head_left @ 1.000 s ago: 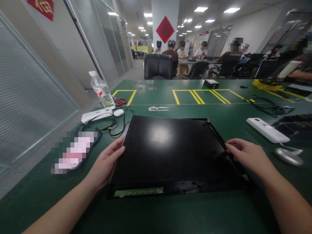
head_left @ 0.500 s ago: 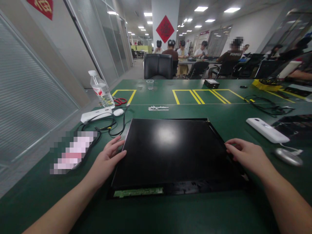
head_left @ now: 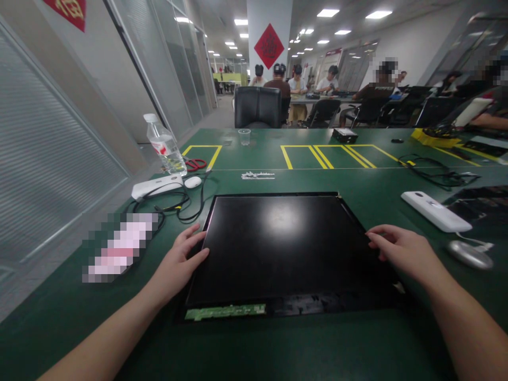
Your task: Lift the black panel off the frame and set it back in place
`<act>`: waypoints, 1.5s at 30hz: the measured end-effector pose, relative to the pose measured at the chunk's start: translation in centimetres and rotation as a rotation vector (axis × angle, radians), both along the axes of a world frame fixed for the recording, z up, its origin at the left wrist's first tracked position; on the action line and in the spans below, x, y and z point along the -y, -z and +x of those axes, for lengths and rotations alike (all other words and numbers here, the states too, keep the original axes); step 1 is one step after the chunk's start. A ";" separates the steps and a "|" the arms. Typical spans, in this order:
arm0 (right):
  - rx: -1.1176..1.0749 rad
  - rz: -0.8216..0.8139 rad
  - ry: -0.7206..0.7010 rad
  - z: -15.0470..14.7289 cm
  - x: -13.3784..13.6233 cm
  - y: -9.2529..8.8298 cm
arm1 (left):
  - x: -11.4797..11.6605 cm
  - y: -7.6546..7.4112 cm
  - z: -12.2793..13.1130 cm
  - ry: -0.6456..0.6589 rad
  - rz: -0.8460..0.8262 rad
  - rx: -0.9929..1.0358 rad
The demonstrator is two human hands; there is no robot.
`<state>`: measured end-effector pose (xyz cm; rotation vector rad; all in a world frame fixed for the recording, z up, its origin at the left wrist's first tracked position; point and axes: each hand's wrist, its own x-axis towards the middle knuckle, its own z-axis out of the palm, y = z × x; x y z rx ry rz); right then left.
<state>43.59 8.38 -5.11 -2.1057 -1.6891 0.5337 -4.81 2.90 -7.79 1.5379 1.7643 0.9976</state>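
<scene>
A flat black screen panel (head_left: pixel 278 243) lies face up inside a slightly larger black frame (head_left: pixel 317 305). A green circuit board strip (head_left: pixel 225 312) runs along the near left edge. My left hand (head_left: pixel 184 263) grips the panel's left edge, with the thumb over the top and the fingers against the side. At the right side, my right hand (head_left: pixel 400 251) has thumb and index finger closed at the frame's edge. Its other fingers are curled and partly hidden.
On the left of the green table (head_left: pixel 278 349) are a water bottle (head_left: pixel 165 145), red-handled scissors (head_left: pixel 196 165), a white device (head_left: pixel 156 186), cables and a blurred-out item. A white device (head_left: pixel 436 211) and a silver mouse (head_left: pixel 470 254) lie right. A plastic cup (head_left: pixel 244 137) stands behind.
The screen panel has shifted slightly to the right and toward me, so the frame's left and far borders show more. My left hand moved right with it; my right hand stayed nearly still.
</scene>
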 end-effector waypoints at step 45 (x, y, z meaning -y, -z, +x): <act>-0.027 0.006 0.040 0.0 -0.1 0.3 | 1.3 -1.4 -0.4 0.320 0.066 -0.533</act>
